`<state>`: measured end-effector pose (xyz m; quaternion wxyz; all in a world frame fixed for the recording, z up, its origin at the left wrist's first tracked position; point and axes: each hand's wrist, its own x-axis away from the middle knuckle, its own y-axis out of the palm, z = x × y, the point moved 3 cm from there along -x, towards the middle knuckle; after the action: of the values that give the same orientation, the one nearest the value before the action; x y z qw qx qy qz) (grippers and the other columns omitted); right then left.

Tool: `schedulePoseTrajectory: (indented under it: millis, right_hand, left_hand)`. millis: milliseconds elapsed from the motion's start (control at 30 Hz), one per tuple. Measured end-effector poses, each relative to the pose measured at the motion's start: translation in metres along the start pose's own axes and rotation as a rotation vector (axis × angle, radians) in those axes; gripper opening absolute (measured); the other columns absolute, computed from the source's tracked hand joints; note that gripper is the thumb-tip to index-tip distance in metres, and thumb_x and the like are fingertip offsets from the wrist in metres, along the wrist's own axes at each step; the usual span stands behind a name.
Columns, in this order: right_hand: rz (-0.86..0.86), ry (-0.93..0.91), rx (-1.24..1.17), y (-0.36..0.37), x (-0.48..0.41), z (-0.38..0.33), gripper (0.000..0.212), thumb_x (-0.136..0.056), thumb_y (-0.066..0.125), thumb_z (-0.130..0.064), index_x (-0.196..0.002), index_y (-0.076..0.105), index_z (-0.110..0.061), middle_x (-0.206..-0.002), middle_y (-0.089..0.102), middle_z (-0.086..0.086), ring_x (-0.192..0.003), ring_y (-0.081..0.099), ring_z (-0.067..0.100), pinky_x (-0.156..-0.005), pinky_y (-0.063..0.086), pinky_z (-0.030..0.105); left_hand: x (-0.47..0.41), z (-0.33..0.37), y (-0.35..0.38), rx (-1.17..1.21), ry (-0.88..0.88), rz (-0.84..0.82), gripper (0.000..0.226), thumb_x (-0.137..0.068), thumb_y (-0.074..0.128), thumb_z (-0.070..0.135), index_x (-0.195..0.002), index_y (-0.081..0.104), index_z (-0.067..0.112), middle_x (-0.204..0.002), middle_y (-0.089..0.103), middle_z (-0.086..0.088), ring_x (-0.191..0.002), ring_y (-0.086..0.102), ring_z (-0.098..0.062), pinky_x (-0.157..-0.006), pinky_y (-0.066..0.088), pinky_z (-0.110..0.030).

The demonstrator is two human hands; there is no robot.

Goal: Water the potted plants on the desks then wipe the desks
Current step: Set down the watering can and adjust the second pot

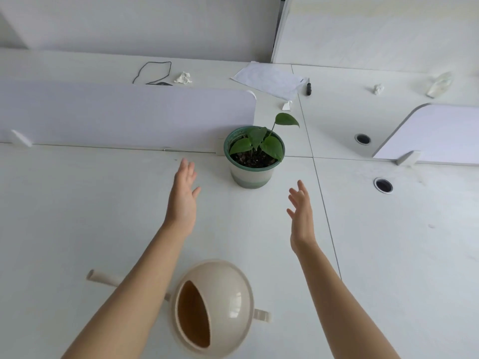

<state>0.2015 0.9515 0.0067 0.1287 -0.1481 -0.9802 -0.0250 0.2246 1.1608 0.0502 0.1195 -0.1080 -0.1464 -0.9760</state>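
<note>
A small green-leaved plant in a green-and-white pot (pixel 252 174) stands near the back edge of the white desk (pixel 77 216). My left hand (pixel 182 198) is stretched out with straight fingers, to the left of the pot and short of it. My right hand (pixel 300 216) is likewise open, to the right of the pot and nearer to me. Neither hand touches anything. A beige watering can (pixel 228 288) sits on the desk close to me between my forearms, its spout (pixel 103 278) pointing left and partly hidden by my left arm.
A low white partition (pixel 116 115) runs along the desk's back edge left of the pot; another partition (pixel 440 133) stands at the right. Beyond lie a paper sheet (pixel 269 79), crumpled tissues (pixel 183 78), a black cord (pixel 153 72) and a pen (pixel 308 86). Cable holes (pixel 383 185) sit at the right.
</note>
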Motion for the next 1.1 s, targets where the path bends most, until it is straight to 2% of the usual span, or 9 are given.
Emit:
schedulePoseTrajectory:
  millis: [67,167,267,400,600,667,833,1000,1100]
  right_hand:
    - [0.006,-0.001,0.007,-0.008,0.033,-0.001,0.063,-0.078,0.027,-0.046,-0.136,0.037,-0.026,-0.141,0.041,-0.002,-0.132,0.036,0.014,-0.110,0.030,0.037]
    - [-0.024,-0.028,0.038,-0.017,0.080,0.004,0.049,-0.083,0.027,-0.043,-0.124,0.049,-0.028,-0.131,0.048,-0.005,-0.126,0.041,0.011,-0.107,0.032,0.034]
    - [-0.043,-0.034,0.095,-0.022,0.115,0.017,0.033,-0.097,0.026,-0.032,-0.113,0.054,-0.028,-0.131,0.051,-0.004,-0.123,0.042,0.010,-0.109,0.032,0.035]
    - [-0.055,-0.023,0.171,-0.021,0.143,0.031,0.036,-0.092,0.030,-0.039,-0.109,0.058,-0.025,-0.125,0.054,-0.004,-0.122,0.044,0.009,-0.109,0.032,0.034]
    - [-0.074,-0.022,0.309,-0.017,0.172,0.044,0.033,-0.096,0.038,-0.025,-0.122,0.055,-0.012,-0.123,0.052,-0.002,-0.114,0.045,0.010,-0.094,0.031,0.023]
    - [-0.071,-0.050,0.401,-0.015,0.179,0.051,0.031,-0.095,0.043,-0.024,-0.122,0.054,-0.013,-0.122,0.051,-0.001,-0.122,0.044,0.016,-0.097,0.032,0.026]
    - [-0.024,-0.135,0.658,-0.004,0.194,0.067,0.038,-0.091,0.051,-0.026,-0.126,0.049,-0.012,-0.139,0.040,0.006,-0.132,0.032,0.021,-0.109,0.028,0.039]
    - [-0.004,-0.041,0.590,-0.006,0.194,0.080,0.046,-0.090,0.051,-0.034,-0.129,0.045,-0.011,-0.134,0.044,0.007,-0.128,0.038,0.022,-0.106,0.030,0.038]
    - [-0.023,-0.030,0.655,-0.009,0.192,0.088,0.047,-0.085,0.051,-0.045,-0.121,0.047,-0.015,-0.114,0.052,0.001,-0.115,0.043,0.022,-0.098,0.035,0.037]
  left_hand:
    - [0.029,0.011,-0.025,0.039,0.067,0.042,0.048,-0.100,0.021,0.030,-0.146,0.022,0.017,-0.148,0.034,-0.005,-0.134,0.035,-0.017,-0.111,0.027,-0.035]
    - [0.076,0.018,-0.064,0.113,0.162,0.138,0.042,-0.099,0.024,0.024,-0.139,0.034,0.017,-0.122,0.056,-0.003,-0.113,0.054,-0.018,-0.094,0.041,-0.031]
    - [0.115,0.011,-0.102,0.113,0.205,0.279,0.030,-0.098,0.030,0.022,-0.117,0.053,0.022,-0.090,0.072,0.008,-0.089,0.066,-0.009,-0.081,0.045,-0.025]
    - [0.139,-0.007,-0.139,0.061,0.211,0.401,0.025,-0.094,0.036,0.019,-0.093,0.060,0.025,-0.070,0.073,0.013,-0.067,0.067,-0.002,-0.073,0.042,-0.024]
    - [0.149,-0.038,-0.165,0.000,0.076,0.425,0.025,-0.091,0.039,0.014,-0.080,0.061,0.020,-0.060,0.070,0.008,-0.053,0.063,-0.001,-0.066,0.040,-0.024]
    - [0.150,-0.049,-0.169,-0.051,-0.014,0.407,0.026,-0.093,0.037,0.017,-0.082,0.060,0.018,-0.070,0.067,0.000,-0.057,0.063,-0.009,-0.064,0.038,-0.025]
    - [0.146,-0.075,-0.173,-0.126,-0.307,0.200,0.036,-0.097,0.032,0.032,-0.108,0.054,0.006,-0.088,0.062,-0.008,-0.077,0.057,-0.023,-0.066,0.038,-0.030]
    - [0.139,-0.076,-0.173,-0.081,-0.287,0.175,0.042,-0.098,0.036,0.028,-0.132,0.042,0.005,-0.125,0.051,-0.014,-0.112,0.050,-0.030,-0.089,0.038,-0.041]
    - [0.132,-0.073,-0.169,-0.028,-0.245,0.061,0.045,-0.097,0.036,0.027,-0.141,0.033,0.014,-0.138,0.040,-0.004,-0.133,0.036,-0.025,-0.100,0.031,-0.041]
